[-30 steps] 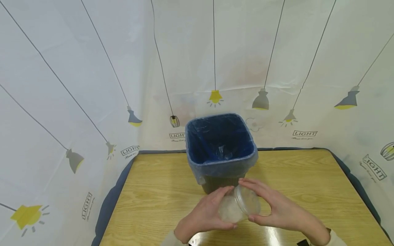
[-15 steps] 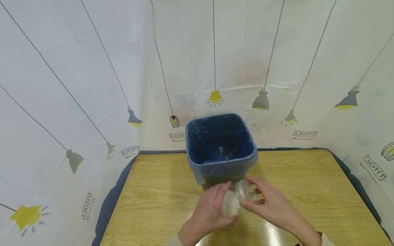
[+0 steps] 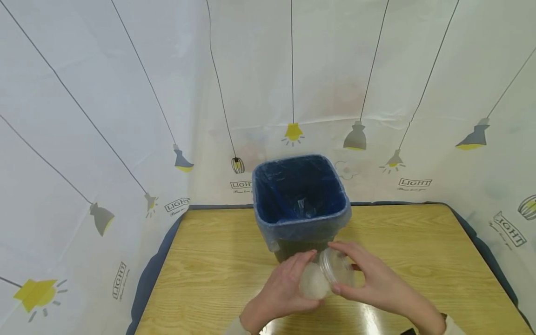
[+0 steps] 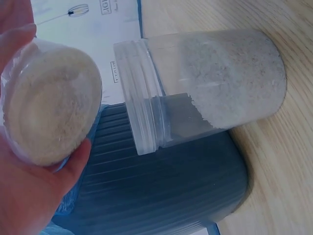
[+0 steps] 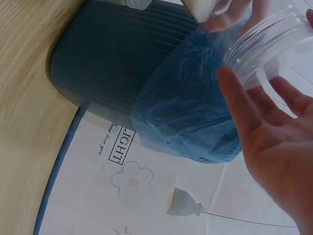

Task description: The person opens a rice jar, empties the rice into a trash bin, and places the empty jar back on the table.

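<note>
In front of the dark ribbed plastic bin with a blue liner (image 3: pixel 301 224), we saw the left hand's (image 3: pixel 278 288) fingers gripping a round clear plastic tub of pale grains (image 4: pixel 54 107), the right hand's (image 3: pixel 377 279) a clear ridged-rim plastic cylinder (image 3: pixel 342 270). We judged they were being joined or parted, needing aligned rims. Only the left wrist view fully showed a partly filled clear jar (image 4: pixel 234 78) beside the bin.

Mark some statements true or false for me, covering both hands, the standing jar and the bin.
1. The left hand grips a round container with pale contents. True.
2. The right hand holds nothing. False: it grips a clear, ridged plastic piece.
3. A blue liner hangs over the rim of the bin. True.
4. The bin lies on its side. False: it stands upright.
5. The standing jar is partly filled. True.
</note>
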`<action>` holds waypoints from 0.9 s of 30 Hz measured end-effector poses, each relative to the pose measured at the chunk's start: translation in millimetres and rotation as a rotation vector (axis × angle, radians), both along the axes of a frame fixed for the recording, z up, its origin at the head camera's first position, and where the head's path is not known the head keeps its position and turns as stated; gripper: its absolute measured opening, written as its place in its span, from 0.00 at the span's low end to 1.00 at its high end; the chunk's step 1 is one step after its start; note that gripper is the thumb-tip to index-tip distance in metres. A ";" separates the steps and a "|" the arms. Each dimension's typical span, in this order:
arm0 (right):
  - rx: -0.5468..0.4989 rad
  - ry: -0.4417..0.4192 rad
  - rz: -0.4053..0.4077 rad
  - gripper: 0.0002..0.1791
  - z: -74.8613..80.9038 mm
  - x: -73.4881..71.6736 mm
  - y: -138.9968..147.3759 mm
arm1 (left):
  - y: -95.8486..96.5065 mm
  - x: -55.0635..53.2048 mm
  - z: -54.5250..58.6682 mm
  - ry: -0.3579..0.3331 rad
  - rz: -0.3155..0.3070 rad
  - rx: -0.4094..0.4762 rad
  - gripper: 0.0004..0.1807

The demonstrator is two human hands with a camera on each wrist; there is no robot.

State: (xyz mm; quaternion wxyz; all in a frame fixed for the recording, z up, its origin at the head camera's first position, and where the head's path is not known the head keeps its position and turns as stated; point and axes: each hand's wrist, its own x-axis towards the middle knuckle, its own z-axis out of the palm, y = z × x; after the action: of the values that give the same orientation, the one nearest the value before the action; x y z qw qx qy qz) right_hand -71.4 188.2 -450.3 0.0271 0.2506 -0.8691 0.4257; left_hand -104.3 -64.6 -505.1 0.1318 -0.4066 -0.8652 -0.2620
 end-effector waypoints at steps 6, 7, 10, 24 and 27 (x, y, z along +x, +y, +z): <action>0.022 0.043 0.061 0.42 1.4 1.4 4.0 | -3.0 -0.1 5.0 -0.160 -0.058 -0.002 0.58; 0.024 0.051 0.071 0.43 1.6 1.6 4.5 | -3.6 -0.2 5.2 -0.181 -0.064 -0.005 0.58; 0.030 0.079 0.095 0.44 1.9 1.9 6.0 | -5.0 -0.1 6.6 -0.239 -0.082 -0.003 0.57; -0.078 -0.102 -0.083 0.42 0.0 3.7 -2.9 | 1.7 2.6 -3.0 0.000 0.040 0.053 0.57; -0.072 -0.154 -0.166 0.40 -2.7 5.0 -9.6 | 3.8 3.4 -7.8 0.116 0.088 0.033 0.58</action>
State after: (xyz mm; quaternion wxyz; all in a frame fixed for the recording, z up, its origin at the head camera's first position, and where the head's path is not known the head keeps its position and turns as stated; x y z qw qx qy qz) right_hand -66.4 178.6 -453.0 0.0046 0.1431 -0.8705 0.4709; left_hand -100.9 -60.8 -513.0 0.1998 -0.3803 -0.8688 -0.2461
